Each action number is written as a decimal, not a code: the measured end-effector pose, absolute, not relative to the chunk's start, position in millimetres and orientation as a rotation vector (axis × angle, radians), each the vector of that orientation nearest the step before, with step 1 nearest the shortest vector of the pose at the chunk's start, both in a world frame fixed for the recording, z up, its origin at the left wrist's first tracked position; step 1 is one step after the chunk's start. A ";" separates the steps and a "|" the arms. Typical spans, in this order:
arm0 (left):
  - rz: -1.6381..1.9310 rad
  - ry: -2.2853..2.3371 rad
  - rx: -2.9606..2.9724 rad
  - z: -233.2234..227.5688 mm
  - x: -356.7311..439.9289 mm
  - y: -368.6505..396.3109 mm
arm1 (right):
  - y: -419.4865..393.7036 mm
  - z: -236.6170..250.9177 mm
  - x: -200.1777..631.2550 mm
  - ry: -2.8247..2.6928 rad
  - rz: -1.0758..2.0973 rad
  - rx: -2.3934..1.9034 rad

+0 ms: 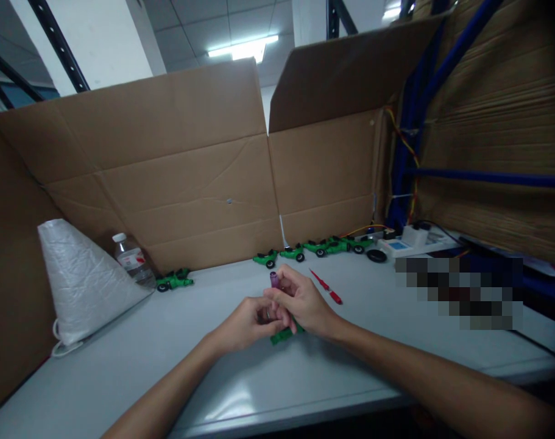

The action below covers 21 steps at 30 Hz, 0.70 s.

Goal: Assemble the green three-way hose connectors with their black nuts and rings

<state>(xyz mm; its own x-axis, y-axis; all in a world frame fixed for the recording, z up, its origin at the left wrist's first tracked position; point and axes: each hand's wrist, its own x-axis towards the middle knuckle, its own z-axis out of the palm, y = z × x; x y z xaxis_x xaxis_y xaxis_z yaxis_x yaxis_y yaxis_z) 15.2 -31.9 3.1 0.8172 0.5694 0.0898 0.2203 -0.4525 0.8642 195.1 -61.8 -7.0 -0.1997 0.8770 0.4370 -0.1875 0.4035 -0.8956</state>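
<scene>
1. Both hands meet at the middle of the table (122,366), closed together on one small green part (284,335). The left hand (245,323) curls its fingers around the part from the left; the right hand (304,302) covers it from the right and above, and pinches a purple-tipped tool (274,279) that stands nearly upright out of its fingers.
2. At the far left, a white conical bag (83,280) stands against the cardboard wall (167,177), with a clear plastic bottle (131,259) just behind it.
3. A green toy vehicle (174,280) lies beside the bottle, well apart from the hands.
4. The green part lies directly beneath both hands, touching each; only its lower end shows under the right hand's knuckles. Its long axis seems to run roughly left to right, and the tool's tip sits above it, on the far side. Neither hand is clearly the nearer one.
5. Right of the hands, a red screwdriver (326,286) lies slanted on the table, near the right hand but not touching it.
6. Further back, a row of green toy vehicles (318,247) lines the wall, ending by a white device (405,244) with wires.
</scene>
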 end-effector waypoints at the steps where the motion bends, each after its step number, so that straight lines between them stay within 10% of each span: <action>1: 0.459 0.586 2.037 3.8 14.8 -31.4 | -60.4 -6.8 196.0 -1.436 1.129 -0.637; 21: 0.459 0.540 2.092 7.4 9.5 -24.2 | -60.3 9.4 211.7 -1.607 1.278 -0.505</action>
